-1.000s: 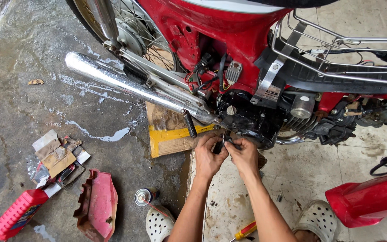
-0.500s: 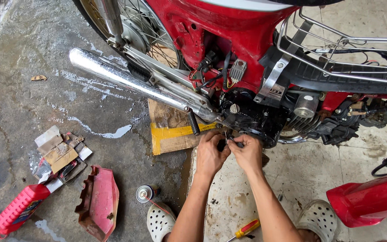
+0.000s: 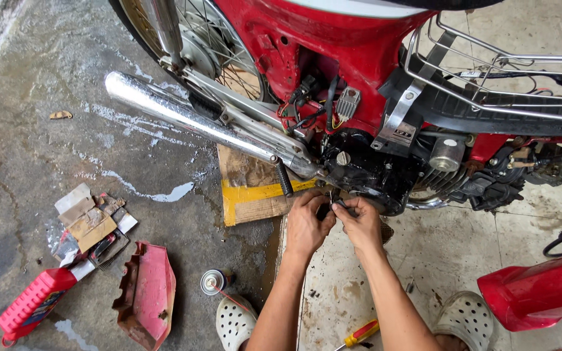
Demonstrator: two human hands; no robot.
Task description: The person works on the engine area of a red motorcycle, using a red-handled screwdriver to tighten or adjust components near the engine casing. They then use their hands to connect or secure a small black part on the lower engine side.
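Note:
A red motorbike [image 3: 359,45] stands stripped of panels, its black engine [image 3: 372,172] exposed. Both my hands meet just under the engine's lower edge. My left hand [image 3: 307,224] and my right hand [image 3: 359,224] pinch a small thin metal part [image 3: 332,197] between their fingertips, close against the engine case. What the part is cannot be made out. The chrome exhaust pipe [image 3: 183,117] runs diagonally to the upper left of my hands. The black kick-starter rubber [image 3: 284,179] hangs just left of them.
A yellow-edged cardboard piece [image 3: 252,192] lies under the exhaust. On the wet concrete at left lie a red oil bottle [image 3: 30,305], torn cardboard packs [image 3: 89,224], a red panel [image 3: 147,299] and a spray can [image 3: 214,281]. A yellow-red screwdriver [image 3: 359,335] lies between my white clogs [image 3: 235,322]. Another red panel [image 3: 541,292] lies at right.
The view has drifted slightly, so the bike sits a little lower and to the right in frame. My hands stay together under the engine with small finger movements.

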